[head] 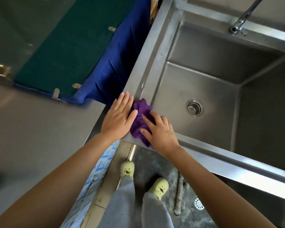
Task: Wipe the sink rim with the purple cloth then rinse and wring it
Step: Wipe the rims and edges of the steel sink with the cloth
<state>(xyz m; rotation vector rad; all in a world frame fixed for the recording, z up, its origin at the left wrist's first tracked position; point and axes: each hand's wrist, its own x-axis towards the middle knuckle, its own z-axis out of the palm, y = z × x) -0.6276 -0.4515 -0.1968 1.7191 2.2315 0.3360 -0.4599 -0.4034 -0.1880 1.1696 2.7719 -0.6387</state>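
The purple cloth [140, 119] lies crumpled on the near left corner of the steel sink rim [152, 58]. My right hand [160, 130] presses down on the cloth with fingers spread over it. My left hand [118, 116] rests flat on the rim's outer corner, fingers straight, its thumb touching the cloth's left edge. The sink basin [204, 76] is dry-looking, with a round metal drain [194, 107] in its floor. A chrome tap [242, 20] stands at the back rim; no water runs from it.
A steel counter [31, 129] adjoins the sink on the left. A blue and green cloth-covered table [82, 51] stands beyond it. Below are my feet in yellow-green clogs [127, 168], a floor drain [199, 203] and a pipe [179, 195].
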